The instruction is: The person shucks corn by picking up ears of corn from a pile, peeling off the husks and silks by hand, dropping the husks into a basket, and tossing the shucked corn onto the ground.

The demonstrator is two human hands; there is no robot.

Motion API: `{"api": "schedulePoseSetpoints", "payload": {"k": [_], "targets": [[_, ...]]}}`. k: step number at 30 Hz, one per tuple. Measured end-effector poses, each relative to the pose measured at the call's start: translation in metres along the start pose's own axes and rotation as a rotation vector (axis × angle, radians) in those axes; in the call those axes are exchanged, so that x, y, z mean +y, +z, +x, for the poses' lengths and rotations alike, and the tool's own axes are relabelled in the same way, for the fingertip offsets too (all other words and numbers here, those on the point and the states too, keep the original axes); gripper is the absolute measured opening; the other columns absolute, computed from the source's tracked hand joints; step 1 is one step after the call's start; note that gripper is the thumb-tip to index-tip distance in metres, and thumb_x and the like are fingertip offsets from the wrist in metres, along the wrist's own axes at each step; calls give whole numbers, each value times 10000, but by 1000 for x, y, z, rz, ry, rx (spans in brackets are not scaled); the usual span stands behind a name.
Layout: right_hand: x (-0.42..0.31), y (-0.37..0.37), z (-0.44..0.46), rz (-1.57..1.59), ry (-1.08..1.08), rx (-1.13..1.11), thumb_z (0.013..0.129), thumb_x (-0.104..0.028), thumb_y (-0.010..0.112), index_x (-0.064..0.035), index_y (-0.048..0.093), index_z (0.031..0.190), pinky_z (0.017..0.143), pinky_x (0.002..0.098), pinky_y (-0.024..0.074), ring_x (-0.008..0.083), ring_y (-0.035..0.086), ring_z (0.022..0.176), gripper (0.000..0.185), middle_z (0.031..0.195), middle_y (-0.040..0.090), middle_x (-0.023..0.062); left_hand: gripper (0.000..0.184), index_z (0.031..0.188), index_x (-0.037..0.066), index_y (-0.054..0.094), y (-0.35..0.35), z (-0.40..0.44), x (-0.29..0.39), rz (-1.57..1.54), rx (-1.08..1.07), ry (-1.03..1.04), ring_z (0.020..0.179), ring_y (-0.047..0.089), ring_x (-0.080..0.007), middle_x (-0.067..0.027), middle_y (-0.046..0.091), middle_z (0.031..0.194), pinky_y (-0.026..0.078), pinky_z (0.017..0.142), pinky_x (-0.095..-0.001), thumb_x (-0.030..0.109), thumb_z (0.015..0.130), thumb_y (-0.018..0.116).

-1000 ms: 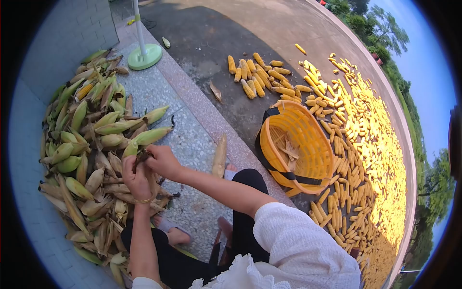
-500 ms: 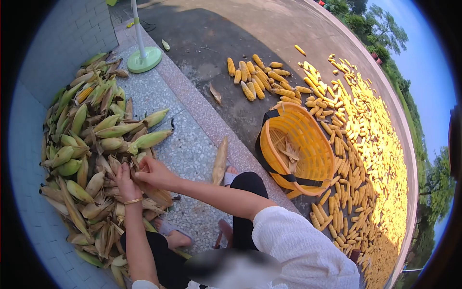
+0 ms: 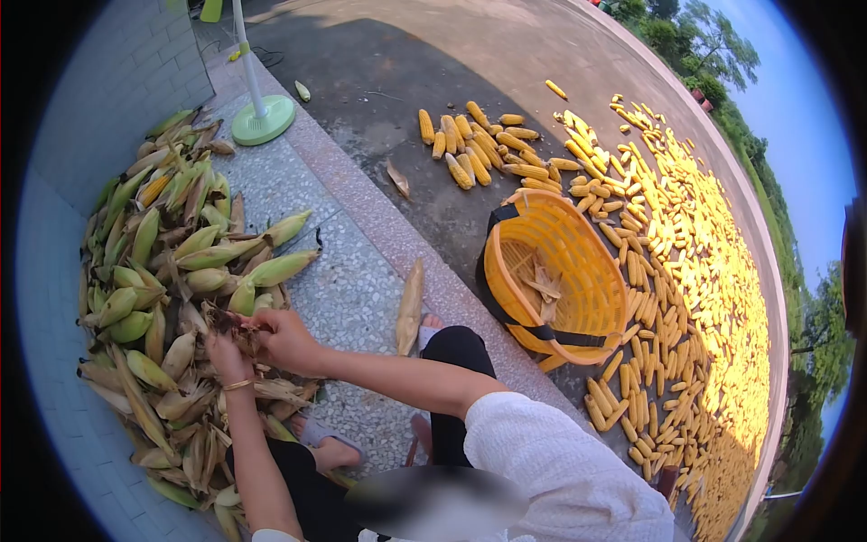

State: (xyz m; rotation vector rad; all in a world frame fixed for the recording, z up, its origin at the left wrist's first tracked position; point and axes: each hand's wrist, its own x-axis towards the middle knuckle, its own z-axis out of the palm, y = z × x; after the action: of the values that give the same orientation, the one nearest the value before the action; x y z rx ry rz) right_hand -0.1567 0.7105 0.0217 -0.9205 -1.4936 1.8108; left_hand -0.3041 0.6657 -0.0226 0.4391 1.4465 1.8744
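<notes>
My left hand, with a bracelet at the wrist, is closed around an ear of corn whose dark, dried tip sticks up above the fingers. Close beside it, my right hand pinches at the same ear's husk; its fingertips are partly hidden. Both hands are over the near side of a heap of unhusked corn, green and dry brown ears mixed. Loose dry husks lie below the hands. One brown-husked ear rests apart on the speckled floor, to the right.
An orange plastic basket with a few husks inside stands on the lower ground. Bare yellow cobs lie beyond it, and many more spread rightward. A fan stand's green base stands by the ledge. A tiled wall borders the heap.
Both hands have moved slightly down and towards me. The dark, dried tip of the ear now shows above my left hand. The view has shifted a little.
</notes>
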Motion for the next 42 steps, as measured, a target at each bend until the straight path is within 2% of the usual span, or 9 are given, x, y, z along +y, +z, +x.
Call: {"api": "schedulePoseSetpoints", "payload": {"k": [3,5,9,13,15,19,24,32,42], "targets": [[-8,-3,-22,-4,-56,-137,743,-23,591,9,572,871,638,375,461,329,587,716,133,755,591,181,77,842,22,532,-31,15,13,-50,37,-131,610,596,-215,-103,585,731,504,579,-325,83,831,486],[0,-8,-28,-261,-522,-165,731,-26,601,-10,582,868,655,364,463,295,586,723,139,775,598,127,76,819,36,517,-36,13,21,8,105,-97,545,583,-233,-103,567,687,500,529,-339,111,818,503],[-10,-7,-28,-351,-736,-164,728,-28,613,-9,581,890,755,353,456,302,571,834,166,881,588,126,149,812,49,530,-35,2,12,-69,2,-112,603,584,-204,-80,557,677,493,556,-307,188,864,533],[13,16,-14,-36,-579,-315,799,-39,580,-9,562,868,764,309,439,215,554,824,78,889,566,92,236,822,100,554,-58,24,-35,-163,27,-234,626,558,-151,-32,567,705,482,599,-280,326,877,597],[7,26,-13,267,-160,-335,876,-65,521,-14,532,868,744,271,421,120,494,782,52,860,524,34,236,828,104,557,-53,19,-21,-241,-11,-321,665,563,-139,-6,567,732,477,608,-262,329,897,577],[4,41,-8,368,-134,-353,919,-95,470,-22,498,862,721,255,405,76,434,773,97,812,472,-9,271,799,124,545,-64,28,-29,-210,69,-277,635,542,-153,-2,540,696,470,579,-295,378,883,590],[28,66,-15,158,-272,-115,907,-135,471,2,475,845,672,320,406,171,466,709,150,713,462,80,276,718,146,503,-130,70,-47,-240,150,-361,583,496,-162,0,498,628,456,563,-316,351,894,558],[-16,48,-71,2,-266,-284,869,-164,512,-4,512,823,629,430,413,375,523,666,167,680,535,196,318,669,134,452,-221,121,16,-255,228,-472,540,460,-188,-16,462,576,435,577,-361,325,921,415],[-45,-39,-117,-287,-443,-590,850,-185,550,-21,525,853,626,462,418,387,559,692,166,667,547,190,292,681,96,433,-278,137,8,-110,379,-186,582,458,-195,-44,460,601,430,614,-329,228,940,400]]}}
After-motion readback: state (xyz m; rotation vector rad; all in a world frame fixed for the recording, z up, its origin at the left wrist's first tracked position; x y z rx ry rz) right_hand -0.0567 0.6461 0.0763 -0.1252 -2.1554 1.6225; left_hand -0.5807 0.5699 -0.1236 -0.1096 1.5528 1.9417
